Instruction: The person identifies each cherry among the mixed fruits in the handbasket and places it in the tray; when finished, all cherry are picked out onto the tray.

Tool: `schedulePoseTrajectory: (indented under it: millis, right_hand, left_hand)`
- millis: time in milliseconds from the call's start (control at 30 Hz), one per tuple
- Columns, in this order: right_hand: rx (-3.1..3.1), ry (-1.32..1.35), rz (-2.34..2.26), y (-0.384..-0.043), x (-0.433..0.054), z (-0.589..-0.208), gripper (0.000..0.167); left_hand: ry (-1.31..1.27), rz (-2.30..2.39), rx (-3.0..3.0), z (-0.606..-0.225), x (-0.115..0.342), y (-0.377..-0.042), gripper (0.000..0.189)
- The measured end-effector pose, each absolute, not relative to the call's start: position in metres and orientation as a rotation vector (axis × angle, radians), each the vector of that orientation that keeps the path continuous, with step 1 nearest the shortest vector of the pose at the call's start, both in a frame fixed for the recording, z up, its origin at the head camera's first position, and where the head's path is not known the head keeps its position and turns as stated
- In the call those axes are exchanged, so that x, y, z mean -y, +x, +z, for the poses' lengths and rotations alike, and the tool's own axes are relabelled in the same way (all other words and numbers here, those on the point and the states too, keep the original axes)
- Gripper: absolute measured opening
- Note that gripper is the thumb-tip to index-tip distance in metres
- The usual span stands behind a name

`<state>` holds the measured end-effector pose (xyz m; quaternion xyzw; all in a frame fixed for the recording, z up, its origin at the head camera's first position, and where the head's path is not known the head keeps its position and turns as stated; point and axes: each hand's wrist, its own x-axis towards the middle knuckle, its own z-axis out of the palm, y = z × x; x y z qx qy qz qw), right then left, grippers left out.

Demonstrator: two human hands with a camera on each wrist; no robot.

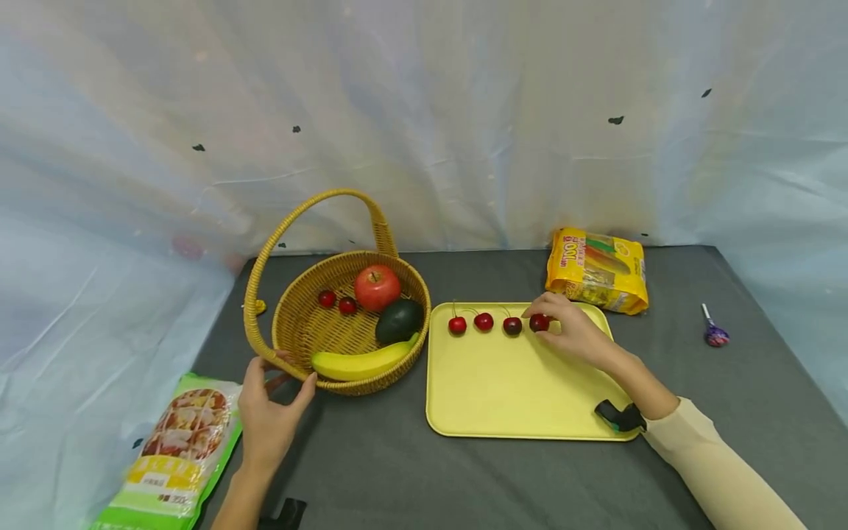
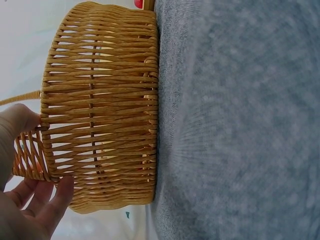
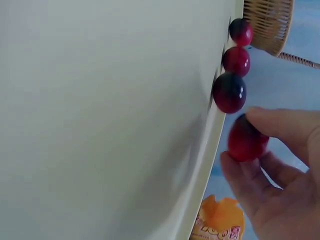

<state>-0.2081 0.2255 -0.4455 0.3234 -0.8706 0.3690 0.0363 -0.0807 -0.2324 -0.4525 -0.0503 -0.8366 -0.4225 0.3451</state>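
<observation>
My left hand grips the wicker basket at its near-left rim, where the handle joins; the left wrist view shows thumb and fingers about the rim. Inside lie two cherries, a red apple, a dark avocado and a banana. Over the far right part of the yellow tray, my right hand pinches a dark red cherry between thumb and fingers. Three more cherries stand in a row to its left along the tray's far side.
A yellow food package lies behind the tray's far right corner. Farther right is a wrapped lollipop. A green and white food bag lies at the near left. A small yellow object sits partly behind the basket handle.
</observation>
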Motion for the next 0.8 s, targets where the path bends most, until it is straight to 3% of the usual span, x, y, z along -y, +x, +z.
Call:
schedulePoseTrajectory:
  millis: [467,800]
  right_hand:
    - [2.828,1.021,0.958,-0.214,-0.224,-0.451,0.054]
    - [2.803,1.036,1.006,-0.213,-0.227,-0.45,0.048]
  left_hand:
    - [-0.139,-1.098,2.165,-0.444,0.228,-0.078,0.051]
    - [-0.141,-1.165,2.197,-0.452,0.236,-0.078,0.05]
